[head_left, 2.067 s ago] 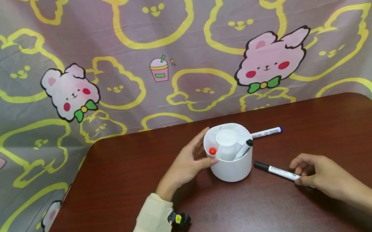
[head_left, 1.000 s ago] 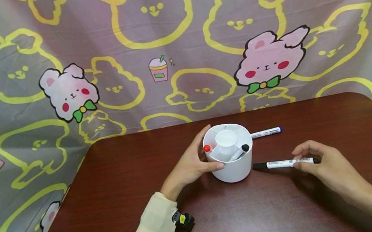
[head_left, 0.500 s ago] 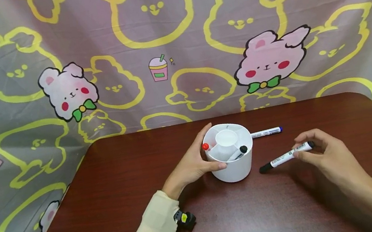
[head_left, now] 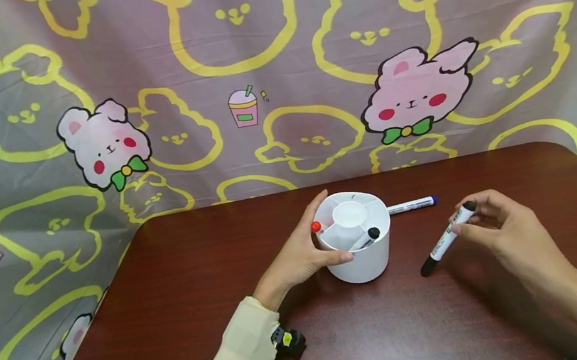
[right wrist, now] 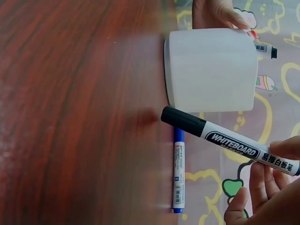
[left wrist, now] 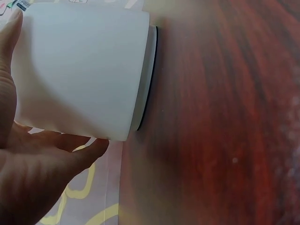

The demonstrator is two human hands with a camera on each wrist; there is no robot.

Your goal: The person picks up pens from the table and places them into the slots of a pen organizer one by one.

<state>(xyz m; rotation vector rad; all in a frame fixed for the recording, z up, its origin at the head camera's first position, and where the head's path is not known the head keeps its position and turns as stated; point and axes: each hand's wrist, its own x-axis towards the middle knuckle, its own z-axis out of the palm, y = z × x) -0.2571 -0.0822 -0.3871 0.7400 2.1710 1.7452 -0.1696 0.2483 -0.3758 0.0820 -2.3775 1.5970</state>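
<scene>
The left hand [head_left: 297,257] grips the left side of the white holder [head_left: 361,266], in which a red-tipped marker [head_left: 316,226] and a black-tipped marker [head_left: 368,239] lean. To the holder's right, the right hand [head_left: 516,237] pinches a whiteboard marker [head_left: 446,239], tilted with its long black cap lowest. A blue-capped marker [head_left: 413,205] lies behind the holder's right side on the table [head_left: 203,251].

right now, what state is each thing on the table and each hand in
White holder, upright on the table
Held black marker, cap on, tilted, cap end down
Blue marker, lying on the table
Black-ended marker, inside the holder, leaning
Red-ended marker, inside the holder, mostly hidden
Left hand, gripping the holder
Right hand, pinching the held black marker
</scene>
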